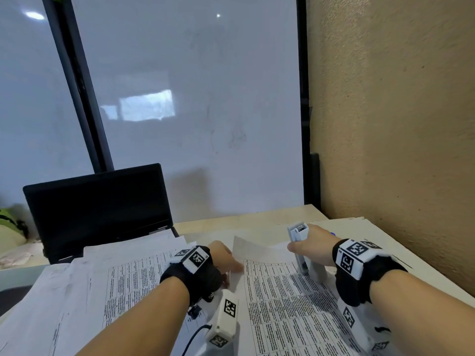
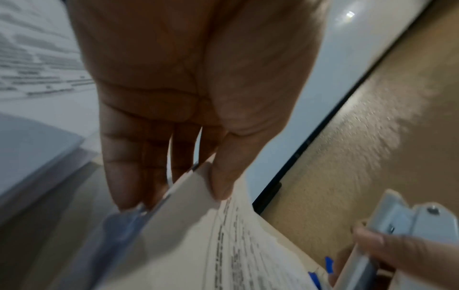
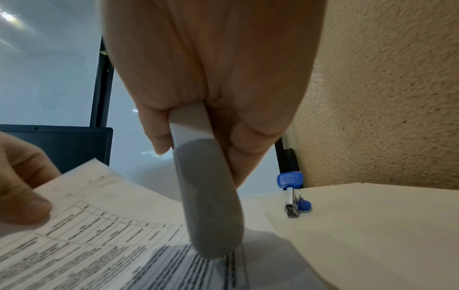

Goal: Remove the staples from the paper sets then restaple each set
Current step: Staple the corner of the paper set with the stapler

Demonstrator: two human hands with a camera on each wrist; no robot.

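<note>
While the left hand (image 1: 222, 255) pinches the lifted far corner of a paper set (image 1: 282, 299) between thumb and fingers, the right hand (image 1: 312, 249) grips a grey stapler (image 1: 298, 242), fingers wrapped round its body, nose down on that set's far right part. Its sheets are white, printed with dense tables (the raised corner curls upward). Near the tabletop's (image 1: 231, 222) far right corner lies a blue staple remover (image 3: 293, 193); a dark laptop (image 1: 97, 204) stands far left.

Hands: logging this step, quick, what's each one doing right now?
Left hand: pinching the paper set's lifted corner.
Right hand: closed around the stapler.
</note>
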